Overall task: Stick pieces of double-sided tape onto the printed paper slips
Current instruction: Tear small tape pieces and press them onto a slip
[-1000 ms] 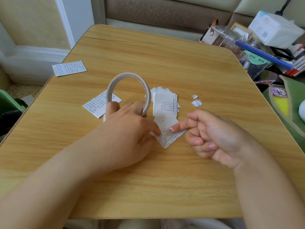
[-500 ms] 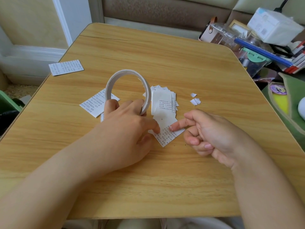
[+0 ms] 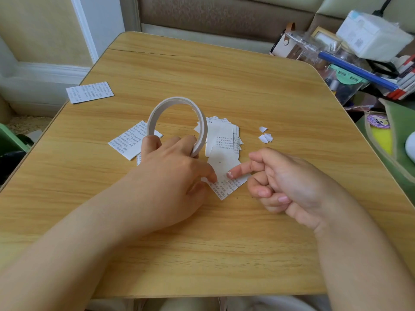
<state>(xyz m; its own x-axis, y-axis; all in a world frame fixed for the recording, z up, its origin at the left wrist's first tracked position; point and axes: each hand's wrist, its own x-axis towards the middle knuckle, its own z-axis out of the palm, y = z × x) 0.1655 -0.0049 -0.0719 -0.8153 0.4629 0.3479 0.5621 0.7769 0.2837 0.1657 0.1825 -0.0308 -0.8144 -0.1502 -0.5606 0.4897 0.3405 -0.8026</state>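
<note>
White tape roll (image 3: 177, 122) stands on edge on the wooden table (image 3: 247, 90), gripped at its lower part by the left hand (image 3: 170, 176), whose thumb also presses the printed slip (image 3: 226, 176) just right of the roll. The right hand (image 3: 289, 185) pushes its straight forefinger onto that slip (other fingers curled, holding nothing). A slip stack (image 3: 222, 138) lies beside the roll.
</note>
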